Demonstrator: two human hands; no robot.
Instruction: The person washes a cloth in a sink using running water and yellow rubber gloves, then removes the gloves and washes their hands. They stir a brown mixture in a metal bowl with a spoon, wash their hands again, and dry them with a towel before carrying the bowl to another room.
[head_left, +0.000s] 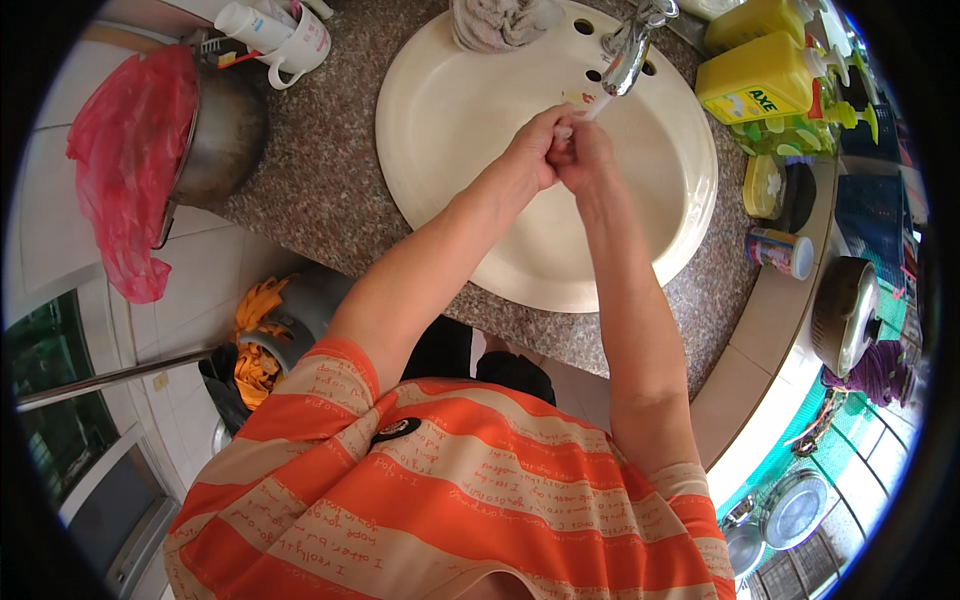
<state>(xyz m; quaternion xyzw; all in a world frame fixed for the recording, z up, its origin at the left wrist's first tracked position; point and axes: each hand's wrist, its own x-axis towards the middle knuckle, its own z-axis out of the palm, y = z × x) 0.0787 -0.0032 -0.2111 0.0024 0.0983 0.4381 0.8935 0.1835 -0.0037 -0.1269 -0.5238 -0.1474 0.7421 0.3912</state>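
Note:
My left hand (543, 142) and my right hand (587, 154) are pressed together over the cream washbasin (465, 172). Water runs from the chrome faucet (630, 64) onto them. Something small and whitish, perhaps foam or water, shows between the palms; whether either hand holds an object cannot be told. The curled fingers partly hide one another. A grey-beige cloth (499, 22) lies over the basin's far rim.
A metal pot (225, 135) with a pink plastic bag (131, 150) stands left, near a white mug (304, 45) with toothbrushes. At right are a yellow AXE bottle (757, 82), a soap box (761, 186) and a small canister (780, 253) on the granite counter (322, 165) and its ledge.

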